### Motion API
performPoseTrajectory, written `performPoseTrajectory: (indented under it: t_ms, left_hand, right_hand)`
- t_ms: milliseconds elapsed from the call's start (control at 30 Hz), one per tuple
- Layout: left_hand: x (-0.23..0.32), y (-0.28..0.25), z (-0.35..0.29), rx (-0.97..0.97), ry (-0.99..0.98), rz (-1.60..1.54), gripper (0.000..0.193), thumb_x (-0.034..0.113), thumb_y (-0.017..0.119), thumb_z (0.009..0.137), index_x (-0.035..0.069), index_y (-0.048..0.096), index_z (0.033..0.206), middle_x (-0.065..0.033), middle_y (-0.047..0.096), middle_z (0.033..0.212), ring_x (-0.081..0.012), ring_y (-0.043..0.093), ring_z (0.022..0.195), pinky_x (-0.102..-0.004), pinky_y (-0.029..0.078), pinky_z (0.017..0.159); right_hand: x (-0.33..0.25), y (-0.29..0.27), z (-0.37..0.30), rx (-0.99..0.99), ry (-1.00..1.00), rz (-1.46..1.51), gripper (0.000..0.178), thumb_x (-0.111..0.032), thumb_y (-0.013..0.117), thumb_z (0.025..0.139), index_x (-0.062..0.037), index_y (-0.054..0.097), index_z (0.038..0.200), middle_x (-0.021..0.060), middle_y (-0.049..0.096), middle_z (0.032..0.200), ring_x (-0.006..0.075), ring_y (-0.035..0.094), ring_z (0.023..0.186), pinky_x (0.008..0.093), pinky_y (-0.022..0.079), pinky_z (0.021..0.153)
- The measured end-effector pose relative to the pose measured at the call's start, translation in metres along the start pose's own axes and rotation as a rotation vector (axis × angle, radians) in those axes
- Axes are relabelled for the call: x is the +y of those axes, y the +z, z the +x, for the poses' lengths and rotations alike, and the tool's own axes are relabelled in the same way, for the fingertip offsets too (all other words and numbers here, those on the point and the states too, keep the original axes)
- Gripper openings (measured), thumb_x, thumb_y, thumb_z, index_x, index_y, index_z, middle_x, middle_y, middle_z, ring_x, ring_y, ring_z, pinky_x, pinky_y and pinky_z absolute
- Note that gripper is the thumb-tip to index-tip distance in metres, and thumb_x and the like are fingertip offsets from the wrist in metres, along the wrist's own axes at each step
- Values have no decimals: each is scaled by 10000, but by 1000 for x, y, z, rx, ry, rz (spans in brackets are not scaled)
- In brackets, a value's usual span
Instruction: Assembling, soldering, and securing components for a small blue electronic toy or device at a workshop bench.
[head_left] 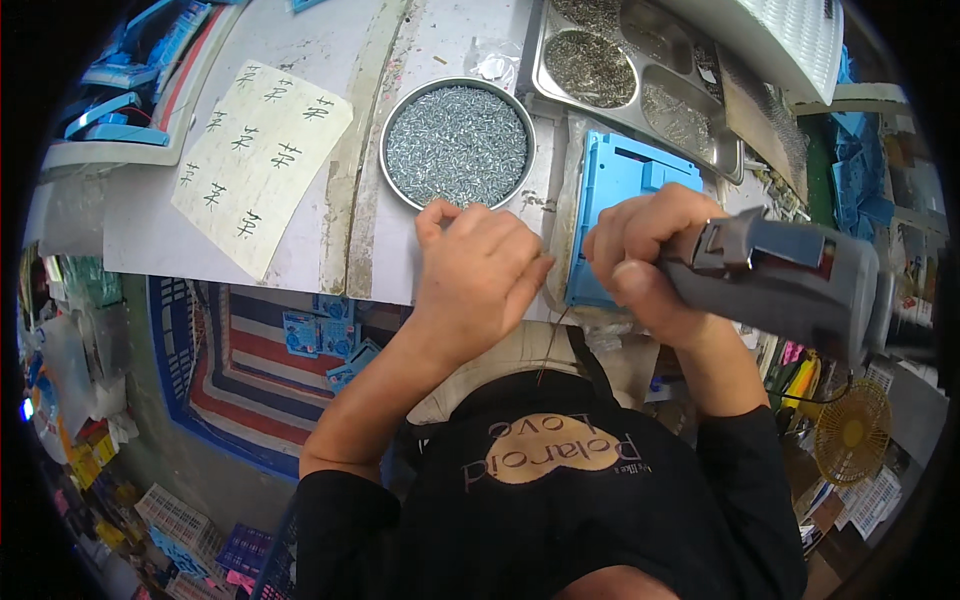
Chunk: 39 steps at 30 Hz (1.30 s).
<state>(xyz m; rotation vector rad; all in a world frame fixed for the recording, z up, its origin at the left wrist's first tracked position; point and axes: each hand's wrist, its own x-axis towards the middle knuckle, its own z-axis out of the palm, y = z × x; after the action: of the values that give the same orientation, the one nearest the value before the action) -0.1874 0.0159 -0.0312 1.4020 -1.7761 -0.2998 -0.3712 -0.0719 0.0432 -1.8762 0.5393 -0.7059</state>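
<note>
My right hand (655, 255) is wrapped around a grey power screwdriver (775, 280) with a metal clip on its body. Its tip is hidden by my fingers. Right beside that hand lies a light-blue plastic casing (600, 200), flat on the table and partly covered by the hand. My left hand (480, 265) is closed, fingers curled and thumb near the fingertips, between the casing and a round metal bowl (384, 150). Whatever those fingers may hold is too small or hidden to make out. Many small silvery screws (460, 140) fill the bowl.
A compartmented metal tray (640, 70) of small metal parts stands at the far right, beside a white bin (780, 40). Handwritten paper (262, 165) lies left of the bowl. More blue parts (120, 110) fill a container at far left. A blue basket (185, 400) sits below the table edge.
</note>
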Motion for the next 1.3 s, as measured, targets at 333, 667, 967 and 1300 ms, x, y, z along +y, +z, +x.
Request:
performPoseTrajectory:
  t_ms: [333, 667, 967, 1300]
  left_hand:
    - [15, 6, 0, -55, 20, -148, 182, 93, 789, 778, 137, 711, 936, 38, 681, 850, -150, 627, 814, -454, 310, 952]
    - [23, -5, 4, -214, 63, -47, 219, 100, 782, 754, 122, 714, 961, 12, 698, 945, -173, 639, 935, -480, 314, 1000]
    - [9, 13, 19, -299, 234, -80, 281, 128, 615, 862, 120, 725, 1120, -20, 684, 1305, -140, 561, 1298, -436, 356, 1000]
    - [23, 11, 34, -354, 207, 35, 329, 119, 670, 822, 116, 705, 1148, -23, 669, 1308, -197, 602, 1202, -451, 373, 936]
  right_hand:
    - [-36, 0, 9, 158, -107, 519, 313, -389, 695, 954, -127, 524, 954, -44, 492, 548, 116, 499, 455, 304, 471, 542]
    - [-37, 6, -5, 243, -43, 513, 373, -429, 742, 916, -134, 514, 914, -37, 488, 535, 126, 492, 438, 307, 450, 518]
    - [-13, 15, -29, 81, -168, 241, 298, -242, 755, 907, -84, 509, 846, 28, 538, 572, 178, 519, 461, 335, 469, 512]
    - [-16, -30, -37, 228, -257, 356, 264, -301, 659, 932, -61, 573, 1003, -20, 509, 567, 148, 501, 478, 313, 450, 521]
